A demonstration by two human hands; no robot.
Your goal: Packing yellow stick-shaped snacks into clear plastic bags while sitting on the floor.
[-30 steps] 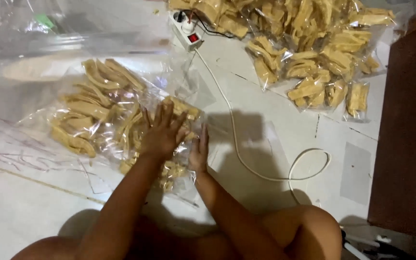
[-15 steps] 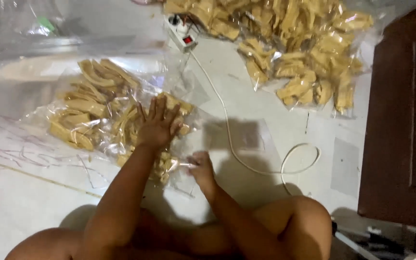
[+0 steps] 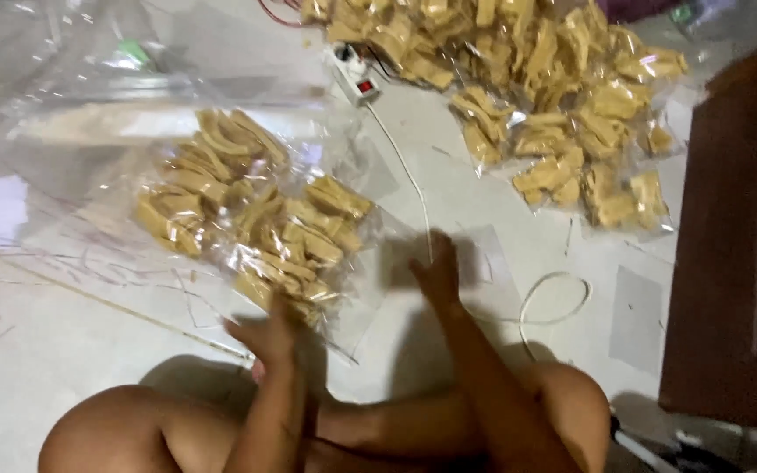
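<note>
We are seeing a clear plastic bag of yellow-brown snack strips (image 3: 256, 228) lying on the pale floor (image 3: 63, 350), in front of the person's knees. The strips are flat and long, and they are showing through the shiny wrinkled plastic in a loose heap. The near corner of the bag is lying just beside the left hand.

The left hand (image 3: 265, 333) is hovering at this near edge, with the forearm rising steeply from below. The hand is blurred, so we cannot tell if its fingers are open or closed, or if it is touching the plastic. The right hand (image 3: 438, 273) is reaching forward over the floor, right of the bag and apart from it. It is also blurred, and we cannot tell its grip.

A white cable (image 3: 413, 188) is running past the right hand up to a white power strip (image 3: 354, 74). Farther away, a pile of similar filled bags (image 3: 562, 105) is lying beside a dark brown cabinet (image 3: 738, 245).
</note>
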